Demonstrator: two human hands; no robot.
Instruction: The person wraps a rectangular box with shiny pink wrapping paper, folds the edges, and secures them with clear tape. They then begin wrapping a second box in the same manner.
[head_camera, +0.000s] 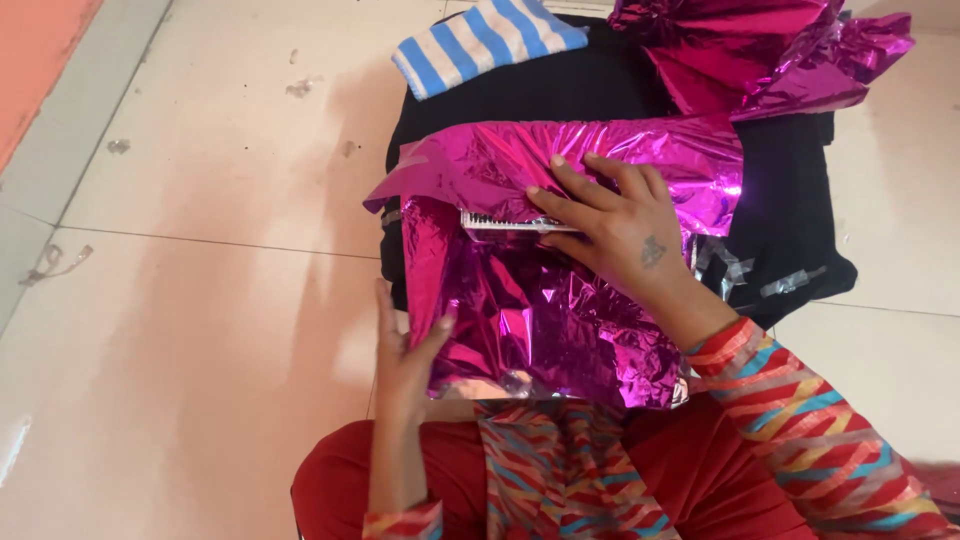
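Note:
A box wrapped in shiny magenta foil paper (540, 310) lies in front of me on a black cloth (790, 210). My right hand (610, 225) presses flat on top of the parcel, fingers spread over a folded-down flap of foil and a strip of silver tape (500, 222). My left hand (405, 355) holds the parcel's near left edge, thumb on the foil. A foil flap (640, 160) folds over from the far side.
More crumpled magenta foil (760, 50) lies at the far right on the black cloth. A blue-and-white striped cloth (480, 40) sits at the far edge. Pale floor tiles surround the work; an orange mat (35, 50) lies far left. Tape scraps (790, 282) stick to the cloth.

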